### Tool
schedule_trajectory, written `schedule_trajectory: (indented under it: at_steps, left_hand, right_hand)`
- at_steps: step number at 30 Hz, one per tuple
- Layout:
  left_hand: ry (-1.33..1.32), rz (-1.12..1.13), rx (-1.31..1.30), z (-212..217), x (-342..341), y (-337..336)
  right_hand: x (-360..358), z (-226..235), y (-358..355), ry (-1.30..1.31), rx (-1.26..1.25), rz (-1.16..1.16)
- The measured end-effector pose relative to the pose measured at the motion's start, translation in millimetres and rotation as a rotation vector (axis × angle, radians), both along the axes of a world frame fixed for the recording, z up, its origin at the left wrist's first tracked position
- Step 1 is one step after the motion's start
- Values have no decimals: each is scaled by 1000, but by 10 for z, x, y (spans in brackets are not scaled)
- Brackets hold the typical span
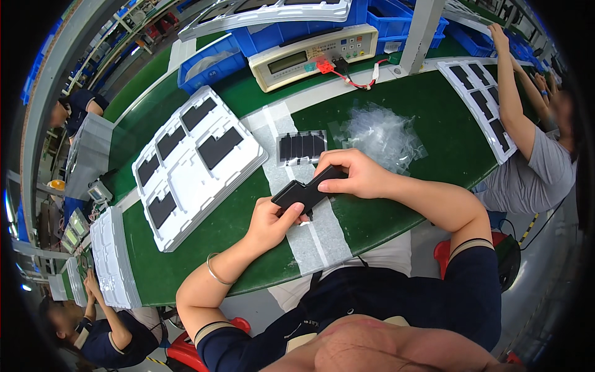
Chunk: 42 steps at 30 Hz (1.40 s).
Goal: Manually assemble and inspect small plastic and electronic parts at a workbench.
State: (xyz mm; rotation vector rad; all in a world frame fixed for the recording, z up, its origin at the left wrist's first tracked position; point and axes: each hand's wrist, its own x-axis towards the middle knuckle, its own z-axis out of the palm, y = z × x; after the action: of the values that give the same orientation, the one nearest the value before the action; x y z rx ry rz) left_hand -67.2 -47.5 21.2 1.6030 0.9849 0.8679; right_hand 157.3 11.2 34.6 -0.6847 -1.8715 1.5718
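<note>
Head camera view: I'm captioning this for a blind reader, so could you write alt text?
Both hands, left hand and right hand, hold a flat black stepped plastic part above a green work table. A white moulded tray with black inserts lies to the left, a heap of clear plastic bags beyond.

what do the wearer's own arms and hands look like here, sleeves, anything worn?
Both hands bare, no gloves. The left hand has a thin silver bangle on the wrist. The right hand shows nothing on its wrist. Forearms are bare; short dark navy sleeves end above the elbows in pale banded cuffs.
</note>
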Motion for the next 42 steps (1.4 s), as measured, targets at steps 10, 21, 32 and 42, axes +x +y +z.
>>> schedule_trajectory:
  at_steps: [10,21,32,42]
  left_hand:
    - [129,-147,450,91,-107,95]
    - [489,-187,746,148,-236,-40]
    - [591,-281,724,149,-296,-14]
    - [608,-316,695,185,-303,6]
  right_hand:
    - [102,171,26,4,270,-64]
    - [198,223,66,-102,611,-232]
    - [191,189,96,-173,609,-274]
    - [186,135,112,-170,628,-255]
